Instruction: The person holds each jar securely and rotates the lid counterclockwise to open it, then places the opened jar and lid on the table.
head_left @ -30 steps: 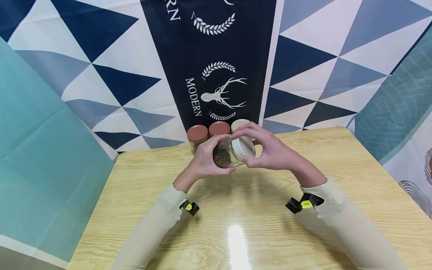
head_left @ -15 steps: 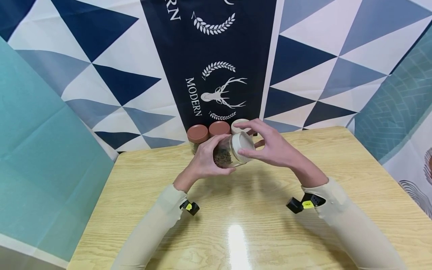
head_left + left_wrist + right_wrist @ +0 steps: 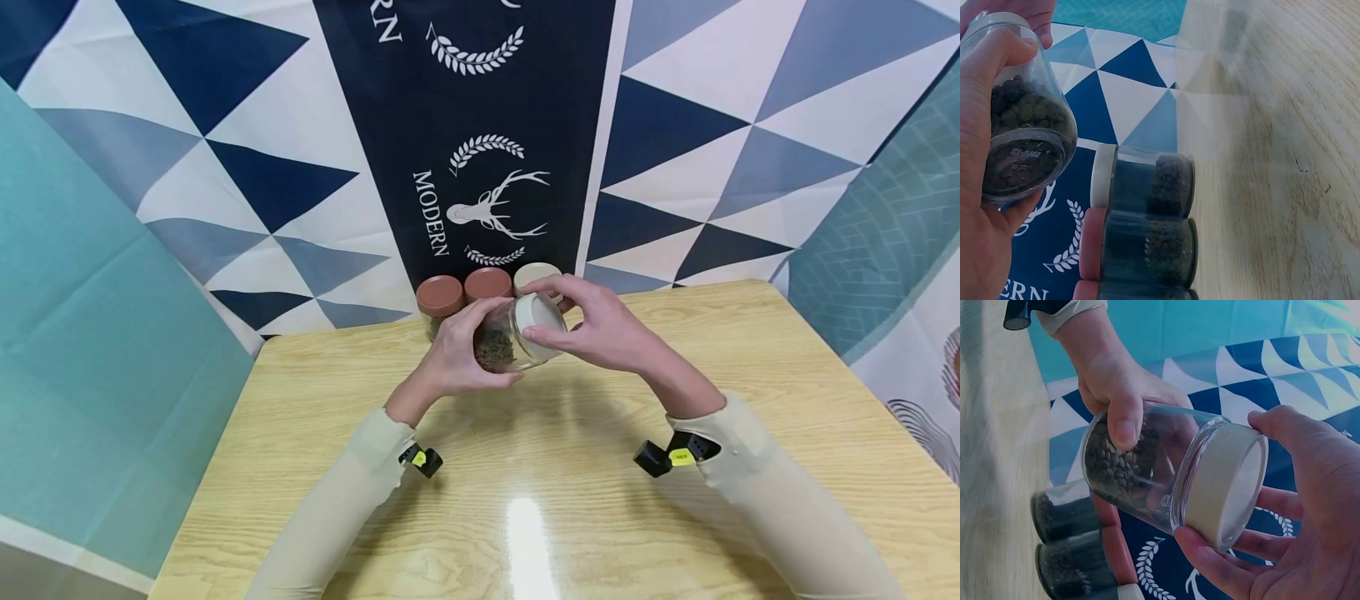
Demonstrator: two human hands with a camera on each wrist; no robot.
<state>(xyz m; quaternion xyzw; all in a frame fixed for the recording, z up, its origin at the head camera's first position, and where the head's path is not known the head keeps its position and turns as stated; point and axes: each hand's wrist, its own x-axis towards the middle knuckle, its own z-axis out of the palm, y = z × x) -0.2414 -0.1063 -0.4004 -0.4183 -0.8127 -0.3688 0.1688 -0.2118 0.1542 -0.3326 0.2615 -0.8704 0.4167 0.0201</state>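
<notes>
Held jar [image 3: 497, 350]: clear glass with dark bits [image 3: 1116, 465] toward its base; it's up off the table [image 3: 450, 517], tipped on a slant, not upright.
Long axis: runs from the left palm across to the right fingers — lid end the higher.
Pale lid [image 3: 542, 323]: on the jar's mouth, turned toward the right hand; how tightly it sits, I can't tell from here.
Left hand [image 3: 459, 350]: thumb and fingers wrapped firmly round the glass body, the nearer hand to the base.
Right hand [image 3: 606, 325]: thumb and fingers spread across the lid, gripping its rim — the nearer hand to that end.
Beyond: two red-lidded jars [image 3: 439, 295] and a white-lidded jar [image 3: 537, 272], standing side by side.
</notes>
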